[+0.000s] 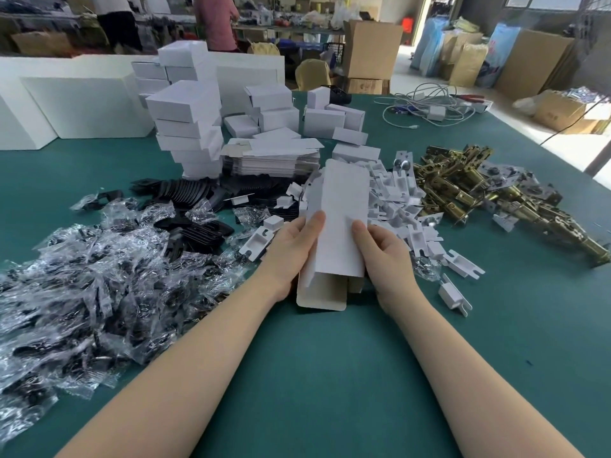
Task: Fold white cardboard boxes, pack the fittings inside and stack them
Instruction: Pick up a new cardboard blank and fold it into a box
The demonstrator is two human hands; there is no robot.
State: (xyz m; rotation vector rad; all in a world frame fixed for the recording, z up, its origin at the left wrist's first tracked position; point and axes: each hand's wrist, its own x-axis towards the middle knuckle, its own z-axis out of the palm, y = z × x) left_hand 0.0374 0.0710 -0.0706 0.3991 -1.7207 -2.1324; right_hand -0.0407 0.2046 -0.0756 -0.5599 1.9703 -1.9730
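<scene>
Gripping a half-formed white box (pixel 337 233) over the green table (pixel 324 375), your left hand (pixel 291 252) and right hand (pixel 386 256) leave its near flap open, while brass fittings (pixel 469 190) wait unpacked and a stack of finished boxes (pixel 188 130) rises beyond.

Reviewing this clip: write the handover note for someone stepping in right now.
Left hand and right hand both hold one half-formed box, near flap open, nothing inside.
Flat blanks lie behind it, folded boxes stacked rear left.
Brass latches right, white inserts centre, bagged parts left, all on the table.
Left: finish folding, pack, close, stack.
</scene>
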